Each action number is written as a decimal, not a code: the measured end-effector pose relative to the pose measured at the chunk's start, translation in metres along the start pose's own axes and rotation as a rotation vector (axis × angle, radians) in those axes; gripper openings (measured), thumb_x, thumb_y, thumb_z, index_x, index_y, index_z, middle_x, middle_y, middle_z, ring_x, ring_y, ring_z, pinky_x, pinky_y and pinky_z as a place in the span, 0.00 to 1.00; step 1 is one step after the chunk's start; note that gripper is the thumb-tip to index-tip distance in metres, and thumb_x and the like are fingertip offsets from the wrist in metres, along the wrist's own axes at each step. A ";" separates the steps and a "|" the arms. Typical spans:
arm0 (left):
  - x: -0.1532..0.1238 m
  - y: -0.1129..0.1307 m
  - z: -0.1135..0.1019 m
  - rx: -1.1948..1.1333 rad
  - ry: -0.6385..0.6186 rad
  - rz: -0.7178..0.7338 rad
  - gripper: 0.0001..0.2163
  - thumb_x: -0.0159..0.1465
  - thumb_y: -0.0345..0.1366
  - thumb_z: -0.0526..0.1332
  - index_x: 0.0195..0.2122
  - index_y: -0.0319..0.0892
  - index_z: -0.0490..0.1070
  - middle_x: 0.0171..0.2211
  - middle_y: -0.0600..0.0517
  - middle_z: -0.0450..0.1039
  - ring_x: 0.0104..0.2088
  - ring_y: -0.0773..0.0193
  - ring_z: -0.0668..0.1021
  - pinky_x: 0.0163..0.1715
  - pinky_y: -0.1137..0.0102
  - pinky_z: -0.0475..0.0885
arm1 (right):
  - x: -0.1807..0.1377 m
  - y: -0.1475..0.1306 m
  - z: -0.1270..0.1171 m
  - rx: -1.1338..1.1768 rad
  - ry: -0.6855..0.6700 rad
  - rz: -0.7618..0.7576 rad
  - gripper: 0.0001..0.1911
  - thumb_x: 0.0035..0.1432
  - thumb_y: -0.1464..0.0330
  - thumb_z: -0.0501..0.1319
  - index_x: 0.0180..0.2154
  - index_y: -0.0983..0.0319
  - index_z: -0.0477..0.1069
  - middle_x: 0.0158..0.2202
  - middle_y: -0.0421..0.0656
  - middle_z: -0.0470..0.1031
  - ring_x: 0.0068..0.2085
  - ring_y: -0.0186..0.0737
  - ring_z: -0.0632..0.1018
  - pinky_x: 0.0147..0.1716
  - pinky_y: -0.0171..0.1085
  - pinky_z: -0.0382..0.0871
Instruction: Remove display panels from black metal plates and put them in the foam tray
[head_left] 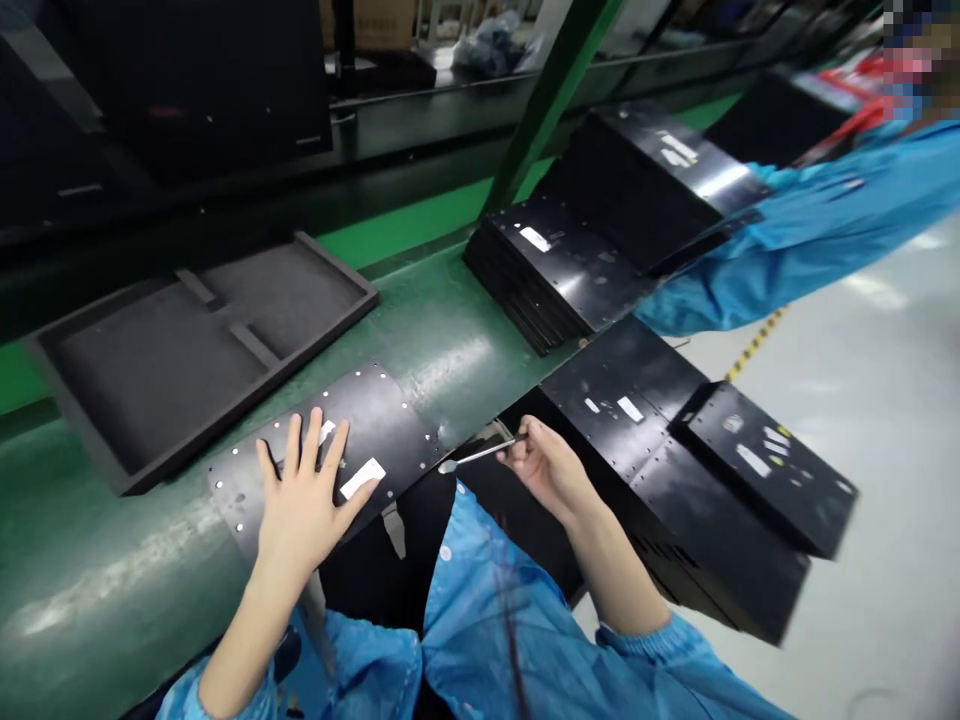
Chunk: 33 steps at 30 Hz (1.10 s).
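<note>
Left fingers (310, 442) partly cover panel (379, 420); right fingers (519, 455) hide tool (480, 454) end.

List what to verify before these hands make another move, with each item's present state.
1. Left hand flat on the black panel: ok.
2. Metal tool held in the right hand: ok.
3. Tool tip off the panel: cannot tell.
4. Panel's face fully visible: not ok; the left hand covers part.
5. Dark grey tray apart from the panel: ok.
</note>
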<state>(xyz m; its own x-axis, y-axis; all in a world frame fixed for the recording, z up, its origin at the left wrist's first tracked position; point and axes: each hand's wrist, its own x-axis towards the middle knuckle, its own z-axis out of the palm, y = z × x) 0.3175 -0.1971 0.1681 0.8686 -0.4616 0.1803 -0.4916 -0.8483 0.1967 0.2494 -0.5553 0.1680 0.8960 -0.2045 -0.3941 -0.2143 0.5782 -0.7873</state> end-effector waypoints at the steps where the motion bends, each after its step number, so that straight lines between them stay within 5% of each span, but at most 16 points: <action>1: -0.001 -0.001 0.001 -0.027 0.017 0.004 0.40 0.76 0.57 0.58 0.83 0.54 0.42 0.82 0.44 0.41 0.81 0.33 0.47 0.75 0.24 0.39 | -0.011 0.004 0.002 0.008 0.011 0.025 0.19 0.59 0.52 0.79 0.36 0.57 0.77 0.24 0.36 0.78 0.27 0.35 0.79 0.47 0.43 0.83; 4: -0.002 -0.003 0.006 -0.116 0.063 0.012 0.40 0.75 0.57 0.57 0.82 0.60 0.41 0.82 0.49 0.40 0.80 0.32 0.48 0.75 0.24 0.37 | -0.053 0.008 0.004 -0.019 0.043 0.115 0.17 0.60 0.55 0.78 0.38 0.56 0.75 0.35 0.42 0.85 0.38 0.42 0.86 0.53 0.47 0.81; 7: -0.002 -0.003 0.008 -0.147 0.073 0.003 0.39 0.75 0.58 0.56 0.82 0.60 0.42 0.83 0.51 0.38 0.81 0.33 0.47 0.75 0.25 0.34 | -0.100 0.008 0.001 -0.077 -0.004 0.253 0.19 0.62 0.58 0.78 0.50 0.55 0.77 0.46 0.47 0.87 0.47 0.46 0.87 0.58 0.49 0.77; 10: -0.002 0.001 0.005 -0.104 0.050 -0.017 0.38 0.74 0.57 0.57 0.82 0.57 0.47 0.83 0.49 0.39 0.80 0.31 0.48 0.75 0.25 0.34 | -0.133 0.019 -0.008 -0.082 -0.142 0.373 0.31 0.62 0.61 0.77 0.64 0.53 0.73 0.48 0.46 0.86 0.48 0.45 0.87 0.60 0.49 0.75; 12: -0.002 0.004 0.000 -0.051 0.023 -0.032 0.38 0.74 0.58 0.57 0.81 0.54 0.50 0.83 0.48 0.40 0.81 0.32 0.48 0.76 0.27 0.35 | -0.139 0.040 -0.018 -0.088 -0.293 0.425 0.29 0.62 0.63 0.77 0.62 0.55 0.74 0.48 0.46 0.85 0.47 0.44 0.86 0.57 0.47 0.75; 16: -0.002 0.008 -0.009 0.042 -0.048 -0.051 0.37 0.74 0.61 0.55 0.80 0.51 0.54 0.83 0.47 0.41 0.81 0.37 0.48 0.77 0.31 0.38 | -0.127 0.102 -0.033 -0.057 -0.508 0.480 0.11 0.61 0.67 0.71 0.45 0.59 0.74 0.38 0.43 0.83 0.35 0.38 0.82 0.41 0.38 0.72; 21: -0.001 0.011 -0.014 0.074 -0.071 -0.111 0.37 0.74 0.62 0.54 0.80 0.52 0.55 0.83 0.49 0.43 0.81 0.40 0.48 0.78 0.35 0.38 | -0.104 0.154 -0.032 -0.112 -0.499 0.387 0.06 0.59 0.67 0.61 0.40 0.57 0.67 0.24 0.33 0.67 0.25 0.33 0.65 0.28 0.34 0.55; 27: 0.001 0.015 -0.018 0.116 -0.126 -0.129 0.38 0.74 0.62 0.53 0.80 0.50 0.54 0.83 0.47 0.43 0.82 0.43 0.47 0.78 0.36 0.38 | -0.076 0.172 -0.012 -0.338 -0.596 0.058 0.28 0.77 0.46 0.50 0.49 0.60 0.78 0.25 0.34 0.57 0.28 0.36 0.61 0.32 0.37 0.59; 33: 0.001 0.012 -0.022 0.139 -0.120 -0.131 0.36 0.74 0.61 0.54 0.78 0.51 0.57 0.82 0.45 0.48 0.81 0.42 0.50 0.77 0.37 0.42 | -0.056 0.171 0.000 -0.428 -0.419 -0.134 0.25 0.77 0.47 0.52 0.40 0.58 0.75 0.26 0.35 0.63 0.29 0.37 0.66 0.33 0.37 0.61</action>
<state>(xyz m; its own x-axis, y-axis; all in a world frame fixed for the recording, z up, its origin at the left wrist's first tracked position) 0.3112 -0.2020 0.1922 0.9298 -0.3654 0.0448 -0.3679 -0.9269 0.0749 0.1622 -0.4448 0.0556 0.9840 0.1244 -0.1273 -0.1488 0.1823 -0.9719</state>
